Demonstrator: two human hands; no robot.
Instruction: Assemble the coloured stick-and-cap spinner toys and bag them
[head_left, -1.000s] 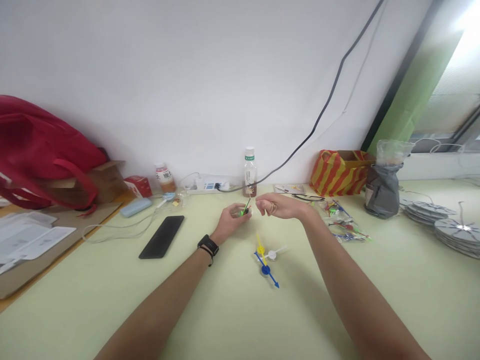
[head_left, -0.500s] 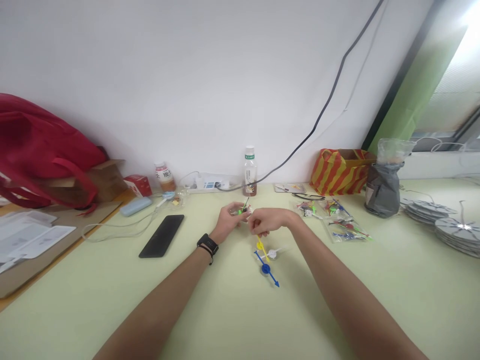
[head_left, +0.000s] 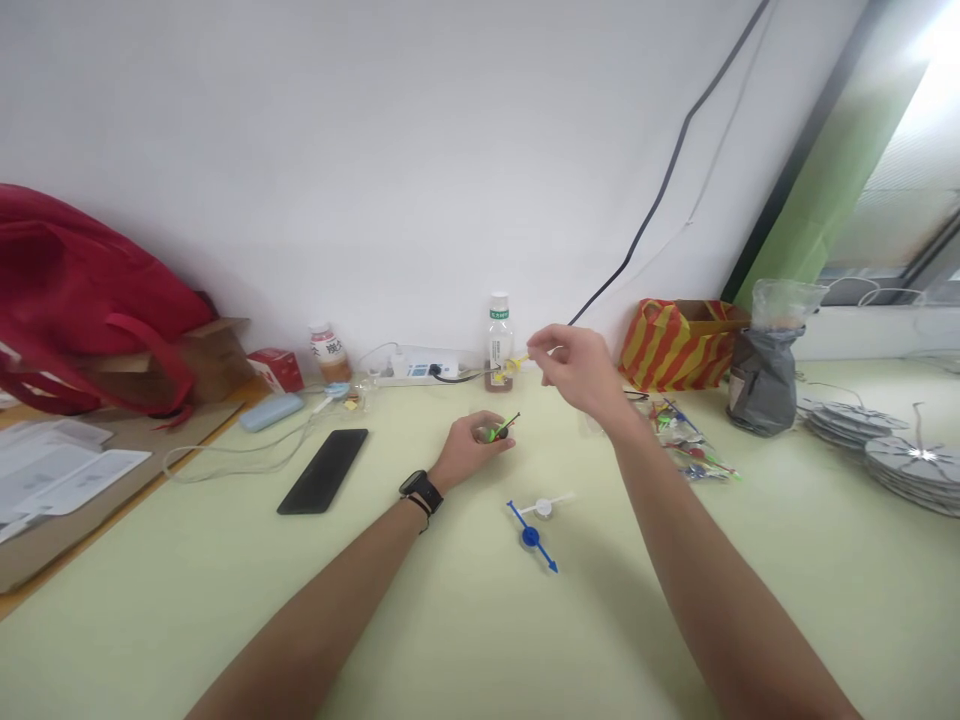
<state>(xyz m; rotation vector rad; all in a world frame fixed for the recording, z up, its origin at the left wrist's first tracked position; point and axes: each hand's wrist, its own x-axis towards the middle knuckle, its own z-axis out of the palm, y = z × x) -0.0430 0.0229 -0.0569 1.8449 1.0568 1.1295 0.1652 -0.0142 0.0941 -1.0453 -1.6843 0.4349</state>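
While the right hand point(head_left: 577, 368) pinches the yellow arrow piece point(head_left: 514, 365), the left hand point(head_left: 466, 450) grips green and black pieces point(head_left: 492, 435). I'd pinch lightly, thin arms probably bend easily.

- Yellow piece point(head_left: 514, 366) is blurring at the right hand point(head_left: 581, 370).
- Left hand point(head_left: 466, 450) is partly covering a green piece point(head_left: 491, 435).
- Red bag point(head_left: 82, 290) is running off the left edge.

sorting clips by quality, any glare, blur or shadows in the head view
Head view: glare washes out the top of the window, upper right; head view: the yellow piece at the right hand looks smeared, the blue arrow clearer; head view: a soft shadow lies on the table left of the right forearm.
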